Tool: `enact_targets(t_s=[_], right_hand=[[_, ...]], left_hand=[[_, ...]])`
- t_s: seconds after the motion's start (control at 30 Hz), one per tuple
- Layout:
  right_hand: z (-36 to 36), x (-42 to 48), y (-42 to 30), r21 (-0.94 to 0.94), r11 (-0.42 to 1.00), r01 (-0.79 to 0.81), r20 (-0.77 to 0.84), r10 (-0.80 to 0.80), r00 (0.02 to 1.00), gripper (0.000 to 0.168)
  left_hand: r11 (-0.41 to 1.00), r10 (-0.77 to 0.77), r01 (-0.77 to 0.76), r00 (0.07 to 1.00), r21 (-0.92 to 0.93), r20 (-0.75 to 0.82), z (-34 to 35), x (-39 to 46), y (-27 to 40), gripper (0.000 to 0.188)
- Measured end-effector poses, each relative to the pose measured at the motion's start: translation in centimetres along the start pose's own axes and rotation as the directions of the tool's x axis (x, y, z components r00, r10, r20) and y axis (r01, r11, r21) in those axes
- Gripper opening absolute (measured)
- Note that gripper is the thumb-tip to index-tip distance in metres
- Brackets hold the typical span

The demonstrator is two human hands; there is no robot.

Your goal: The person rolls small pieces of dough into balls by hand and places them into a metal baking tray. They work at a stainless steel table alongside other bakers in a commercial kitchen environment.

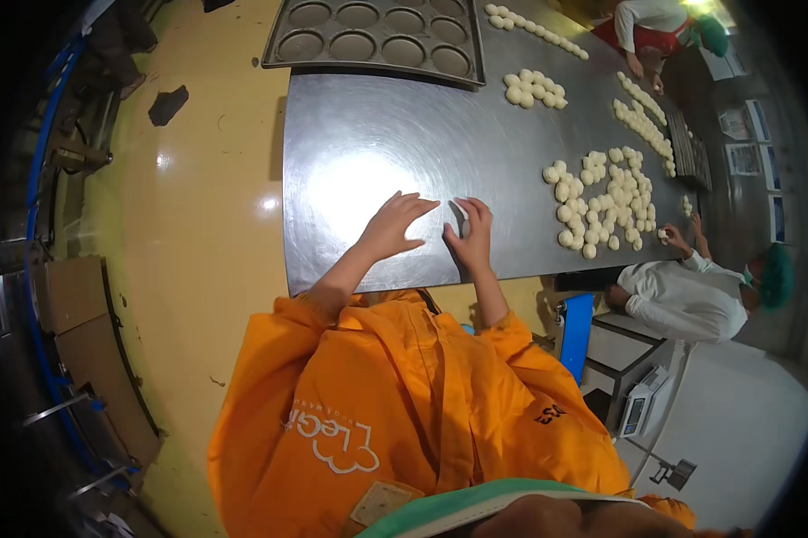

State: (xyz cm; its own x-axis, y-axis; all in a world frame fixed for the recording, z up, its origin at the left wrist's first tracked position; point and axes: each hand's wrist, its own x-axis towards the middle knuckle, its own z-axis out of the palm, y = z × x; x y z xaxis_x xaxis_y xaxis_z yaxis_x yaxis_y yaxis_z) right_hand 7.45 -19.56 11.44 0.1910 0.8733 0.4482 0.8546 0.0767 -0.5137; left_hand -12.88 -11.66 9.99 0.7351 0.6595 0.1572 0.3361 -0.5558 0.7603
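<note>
My left hand (395, 227) hovers over the near part of a steel table (377, 114), fingers spread and curved, holding nothing. Facing it, my right hand (472, 232) has thumb and fingers apart, also with nothing between them. A small gap separates the two hands. To the right of my right hand lies a large group of pale dough balls (622, 195), many touching one another. A smaller cluster of dough balls (526, 89) rests farther up the table. At the table's far left corner is a dark metal baking tray (404, 65) with round shallow cups.
One co-worker in white (686, 299) holds a dough ball at the right edge; another in a red apron (653, 33) stands at the far side. Rows of dough balls (643, 128) lie near stacked trays (690, 151). A digital scale (641, 403) stands lower right.
</note>
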Motion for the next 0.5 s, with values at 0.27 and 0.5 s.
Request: enact_targets(t_s=[0.27,0.5], right_hand=[[-3.6,0.8,0.9,0.236,0.891,-0.388,0.417,0.268,0.868,0.041],[2.3,3.4,-8.6,-0.104,0.991,-0.079,0.677,0.129,0.725,0.075]], left_hand=[[0.915,-0.359,0.179,0.771,-0.362,-0.526,-3.6,-5.8,-3.1,0.085],[0.96,-0.279,0.235,0.801,-0.151,-0.53,-2.9,-5.1,-3.5,0.076]])
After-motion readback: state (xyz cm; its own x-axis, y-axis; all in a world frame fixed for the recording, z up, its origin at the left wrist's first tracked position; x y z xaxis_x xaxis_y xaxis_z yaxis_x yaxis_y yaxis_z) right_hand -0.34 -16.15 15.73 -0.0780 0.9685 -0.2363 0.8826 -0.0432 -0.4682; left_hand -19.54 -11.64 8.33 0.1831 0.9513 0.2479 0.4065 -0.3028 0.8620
